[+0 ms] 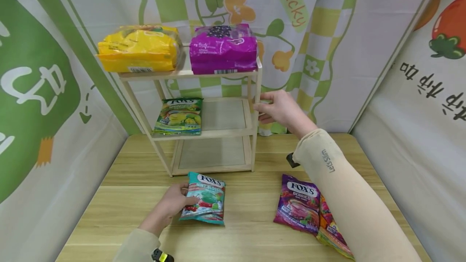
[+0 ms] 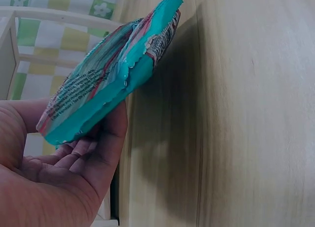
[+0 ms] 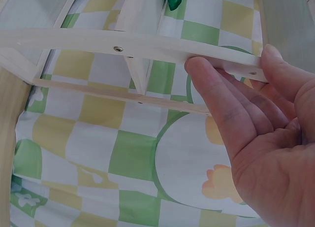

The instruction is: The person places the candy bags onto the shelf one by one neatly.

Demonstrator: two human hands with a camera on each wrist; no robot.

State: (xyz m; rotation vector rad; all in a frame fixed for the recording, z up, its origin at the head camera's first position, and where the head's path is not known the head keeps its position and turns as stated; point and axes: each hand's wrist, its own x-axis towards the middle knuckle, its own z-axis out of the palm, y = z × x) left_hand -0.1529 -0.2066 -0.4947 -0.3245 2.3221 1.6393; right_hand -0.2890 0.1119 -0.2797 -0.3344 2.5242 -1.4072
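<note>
My left hand [image 1: 172, 202] grips the left edge of a teal Fox's mint candy bag [image 1: 212, 197], in front of the wooden shelf rack [image 1: 225, 133]. In the left wrist view the candy bag [image 2: 93, 86] tilts over the table, casting a shadow, the thumb on one side and fingers on the other. My right hand [image 1: 279, 110] is at the rack's right front post. Seen from the right wrist, thumb and fingers of the hand [image 3: 256, 118] pinch that post [image 3: 162, 50]. A green Fox's bag [image 1: 180, 117] lies on the middle shelf, at its left.
On the top shelf sit a yellow candy pack [image 1: 140, 51] and a purple one [image 1: 223, 51]. A purple Fox's berries bag [image 1: 298, 203] lies on the table [image 1: 251, 229] at right, overlapping an orange-red bag [image 1: 331, 229] partly hidden by my right sleeve. Printed curtains [image 1: 342, 104] enclose the table.
</note>
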